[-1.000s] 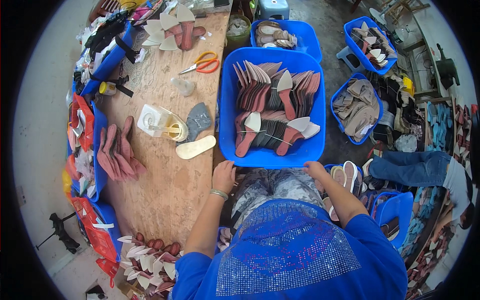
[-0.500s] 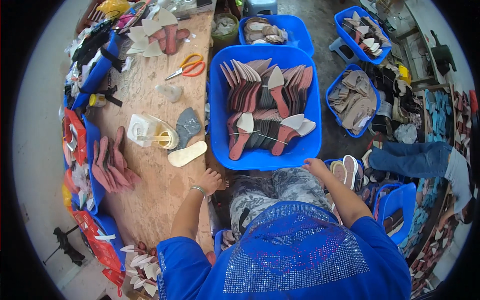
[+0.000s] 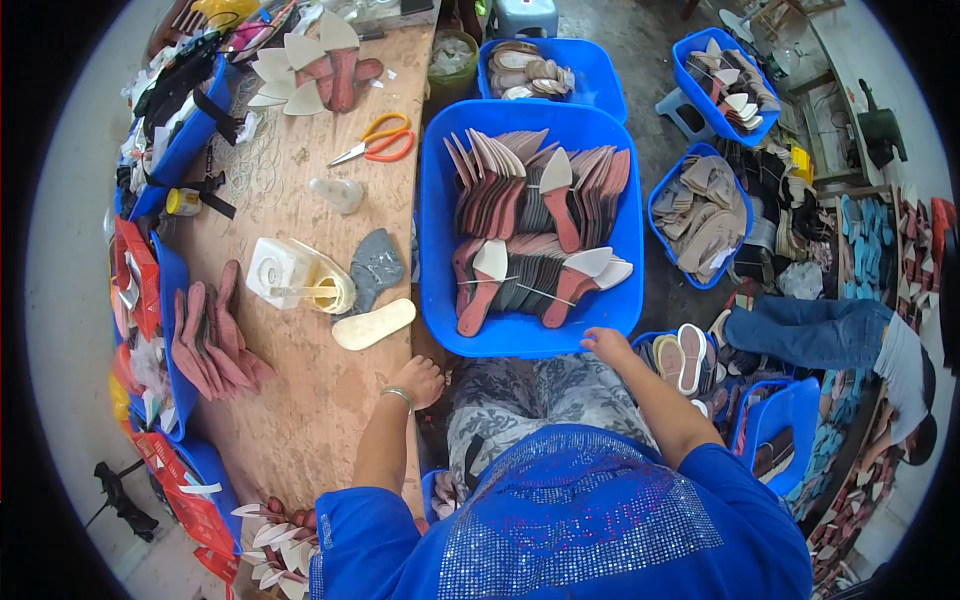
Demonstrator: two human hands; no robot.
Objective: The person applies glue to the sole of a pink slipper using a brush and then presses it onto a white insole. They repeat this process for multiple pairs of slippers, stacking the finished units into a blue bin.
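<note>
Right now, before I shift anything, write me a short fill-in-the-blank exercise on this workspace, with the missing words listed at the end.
The scissors on the wooden table have ____ handles. The hand with the bracelet is the person's ____ one. The other hand is close to the near rim of the big tub, which is coloured ____.

Missing words: orange; left; blue.

In the insole tub (image 3: 612,312) we see bundled insoles (image 3: 490,205) in two rows, one behind the other. Left of this tub we have the tabletop (image 3: 320,430), with a loose sole (image 3: 375,325) at the edge nearest it, a container (image 3: 280,270) farther left and scissors (image 3: 366,146) level with its far part. Behind the insole tub we find a second tub (image 3: 602,95) holding soles (image 3: 518,62); right of the insole tub sits a third tub (image 3: 677,265) with cut pieces (image 3: 705,205), and farther back a fourth tub (image 3: 688,52) on a stool (image 3: 683,115)
</note>
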